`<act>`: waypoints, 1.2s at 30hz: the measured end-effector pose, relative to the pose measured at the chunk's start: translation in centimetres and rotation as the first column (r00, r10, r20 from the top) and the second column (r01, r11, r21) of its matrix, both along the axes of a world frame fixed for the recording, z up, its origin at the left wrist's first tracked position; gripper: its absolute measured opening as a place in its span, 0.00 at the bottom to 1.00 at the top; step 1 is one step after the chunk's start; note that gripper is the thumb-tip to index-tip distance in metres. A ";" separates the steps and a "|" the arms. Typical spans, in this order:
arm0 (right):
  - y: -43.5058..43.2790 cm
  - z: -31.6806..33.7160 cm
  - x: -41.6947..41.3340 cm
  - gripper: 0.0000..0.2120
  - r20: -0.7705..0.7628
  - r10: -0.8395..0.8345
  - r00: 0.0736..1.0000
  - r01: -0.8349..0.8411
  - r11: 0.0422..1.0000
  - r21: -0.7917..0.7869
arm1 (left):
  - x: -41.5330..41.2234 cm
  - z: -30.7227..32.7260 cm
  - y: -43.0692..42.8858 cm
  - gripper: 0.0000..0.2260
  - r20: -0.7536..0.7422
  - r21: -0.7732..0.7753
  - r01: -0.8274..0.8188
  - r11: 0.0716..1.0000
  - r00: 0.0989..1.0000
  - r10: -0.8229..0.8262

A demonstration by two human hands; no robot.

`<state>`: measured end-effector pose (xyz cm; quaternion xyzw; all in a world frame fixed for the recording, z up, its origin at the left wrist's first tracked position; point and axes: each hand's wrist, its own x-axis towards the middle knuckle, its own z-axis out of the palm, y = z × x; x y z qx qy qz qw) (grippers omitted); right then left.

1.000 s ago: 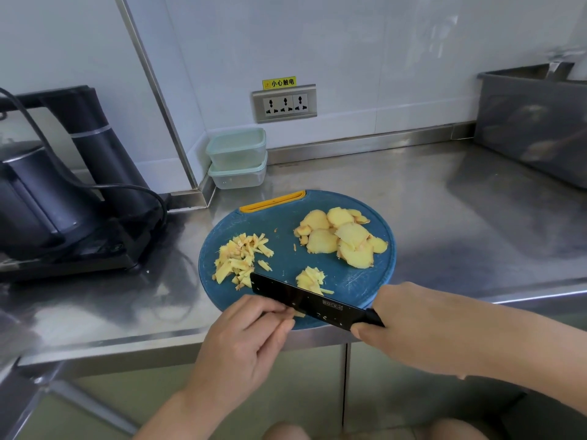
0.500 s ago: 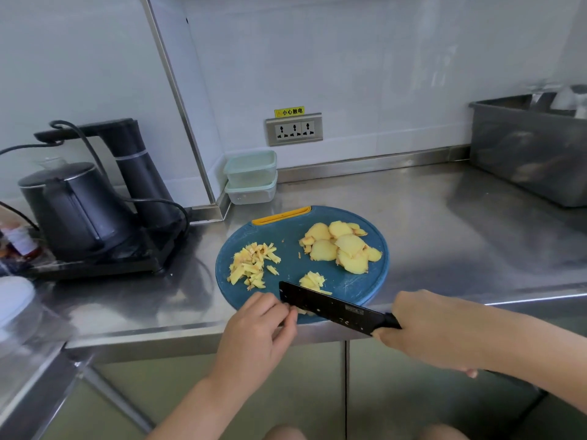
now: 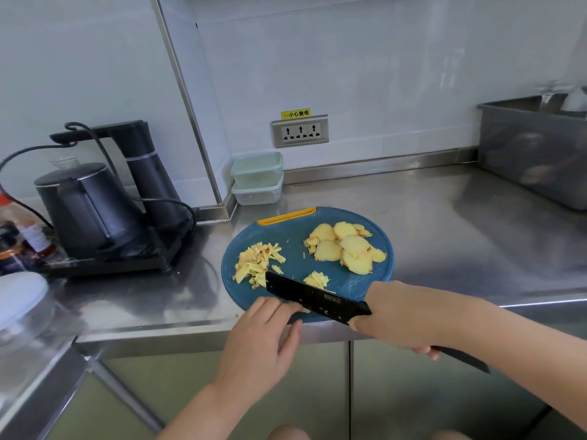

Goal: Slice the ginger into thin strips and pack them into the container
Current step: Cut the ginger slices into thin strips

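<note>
- Right grip (image 3: 397, 315) is wrapped round the knife (image 3: 313, 298) handle. The blade slants across the near edge of the board (image 3: 359, 287), right in front of my left fingertips.
- Left grip (image 3: 266, 341) has its fingers together and fairly flat, tips pressing a ginger bit against the blade. Most of that bit is hidden under them.
- Rest of the ginger: uncut slices (image 3: 344, 246) well beyond my right grip, the strips (image 3: 257, 262) ahead of my left, and a small pile just past the blade.
- Worry: my fingertips aren't tucked and they're touching the blade, so one slip on a piece this small probably means a nick.
- I'm also cutting right at the bench (image 3: 444, 223) front edge, so bits could drop off.
- The containers (image 3: 257, 177) sit stacked at the wall, well beyond my left grip. Their lids look on, so they need opening first.
- The kettle (image 3: 82, 208) is far off to my left, out of the way.
</note>
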<state>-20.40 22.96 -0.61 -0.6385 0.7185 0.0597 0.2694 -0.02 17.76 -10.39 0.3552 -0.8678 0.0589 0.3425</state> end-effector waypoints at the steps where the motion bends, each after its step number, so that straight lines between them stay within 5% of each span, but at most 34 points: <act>1: -0.1 0.0 0.0 0.17 -0.004 0.001 1.000 -0.001 1.000 0.000 | 0.0 -0.1 0.1 0.12 -0.008 -0.015 0.004 1.000 1.000 -0.005; 9: 1.4 -1.2 -0.2 0.15 -0.238 0.054 0.970 -0.115 0.961 -0.253 | -0.5 -0.9 0.8 0.14 -0.035 -0.076 -0.066 0.995 0.997 0.063; 14: 2.3 -1.2 -0.4 0.17 -0.311 0.061 0.948 -0.141 0.961 -0.240 | -0.6 -1.0 1.4 0.15 0.014 -0.053 -0.092 0.994 0.996 0.093; 21: -0.1 0.5 -2.3 0.19 0.059 -0.011 0.998 0.004 0.994 0.113 | -0.2 -1.1 1.9 0.18 0.030 0.022 -0.070 0.997 0.997 0.069; 25: -0.9 0.5 -2.0 0.20 0.076 -0.002 0.997 -0.010 0.987 0.158 | -0.3 -0.7 1.5 0.16 0.046 0.023 -0.068 0.997 0.997 0.067; 31: -0.5 -0.5 -1.7 0.17 -0.020 0.073 0.997 -0.073 0.997 0.025 | -0.1 -0.3 1.3 0.17 0.130 -0.013 -0.069 0.998 0.989 0.070; 36: -0.4 0.2 -3.3 0.25 -0.085 0.108 0.991 -0.107 0.994 0.014 | 0.0 -0.6 1.4 0.18 0.142 -0.021 -0.057 0.998 0.988 0.060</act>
